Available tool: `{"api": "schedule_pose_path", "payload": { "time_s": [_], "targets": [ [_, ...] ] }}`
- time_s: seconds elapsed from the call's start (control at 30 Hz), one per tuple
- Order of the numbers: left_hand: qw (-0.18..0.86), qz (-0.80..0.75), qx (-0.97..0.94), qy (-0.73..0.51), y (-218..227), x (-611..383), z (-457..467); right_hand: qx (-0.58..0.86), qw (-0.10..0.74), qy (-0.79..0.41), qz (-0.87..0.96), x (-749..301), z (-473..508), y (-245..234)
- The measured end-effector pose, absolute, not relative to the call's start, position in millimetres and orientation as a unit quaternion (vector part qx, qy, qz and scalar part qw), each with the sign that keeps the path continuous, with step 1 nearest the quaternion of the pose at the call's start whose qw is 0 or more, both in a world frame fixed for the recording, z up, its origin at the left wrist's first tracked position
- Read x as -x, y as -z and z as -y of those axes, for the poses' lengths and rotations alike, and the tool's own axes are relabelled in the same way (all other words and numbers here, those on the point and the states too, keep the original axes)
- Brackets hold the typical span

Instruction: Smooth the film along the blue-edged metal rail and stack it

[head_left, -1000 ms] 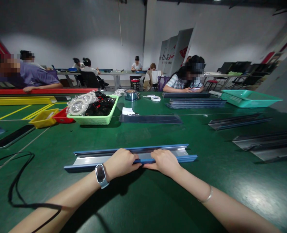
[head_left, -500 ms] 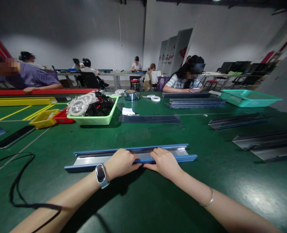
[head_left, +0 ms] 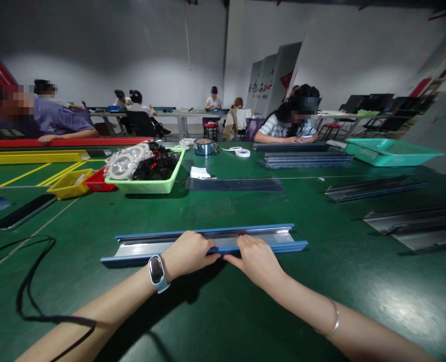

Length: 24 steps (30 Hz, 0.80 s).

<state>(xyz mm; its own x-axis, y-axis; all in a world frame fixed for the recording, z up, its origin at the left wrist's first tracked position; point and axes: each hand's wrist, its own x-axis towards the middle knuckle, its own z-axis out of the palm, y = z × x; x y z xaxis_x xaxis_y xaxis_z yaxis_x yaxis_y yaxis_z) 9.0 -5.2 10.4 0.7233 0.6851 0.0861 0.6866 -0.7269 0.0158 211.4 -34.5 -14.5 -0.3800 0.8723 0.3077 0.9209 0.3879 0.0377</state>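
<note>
A blue-edged metal channel (head_left: pixel 140 249) lies lengthwise before me on the green table, its silvery trough facing up. My left hand (head_left: pixel 191 250) is closed over the near blue edge, left of the middle, with fingers inside the trough and thumb along the outer side. Close beside it, my right hand (head_left: pixel 258 256) pinches the same edge, thumb outside and fingertips over the rim. The two thumbs almost meet. Parts of the near edge are hidden under the hands.
Beyond the channel lies a dark flat strip (head_left: pixel 234 185). A green basket (head_left: pixel 143 187) holds wrapped tape rolls; yellow (head_left: pixel 66 188) and red (head_left: pixel 100 182) bins adjoin it. More channels (head_left: pixel 426 229) lie right. A black cable (head_left: pixel 28 291) crosses my left forearm. Co-workers sit across the table.
My right hand has shifted slightly, its knuckles lower and its wrist a little farther right. The left hand and the channel stay almost where they were.
</note>
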Motion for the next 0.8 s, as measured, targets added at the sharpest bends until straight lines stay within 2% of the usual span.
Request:
{"api": "schedule_pose_path", "payload": {
  "time_s": [0.43,0.63,0.8],
  "targets": [
    [0.009,0.368,0.929,0.038,-10,-10,5,0.538,0.098,0.096,0.832,-213,28,6],
    [0.019,0.364,0.931,0.040,-13,-10,6,0.516,0.137,0.094,0.841,-218,29,16],
    [0.026,0.355,0.934,0.037,-15,-10,7,0.410,0.169,0.046,0.895,-224,21,20]
  ]
}}
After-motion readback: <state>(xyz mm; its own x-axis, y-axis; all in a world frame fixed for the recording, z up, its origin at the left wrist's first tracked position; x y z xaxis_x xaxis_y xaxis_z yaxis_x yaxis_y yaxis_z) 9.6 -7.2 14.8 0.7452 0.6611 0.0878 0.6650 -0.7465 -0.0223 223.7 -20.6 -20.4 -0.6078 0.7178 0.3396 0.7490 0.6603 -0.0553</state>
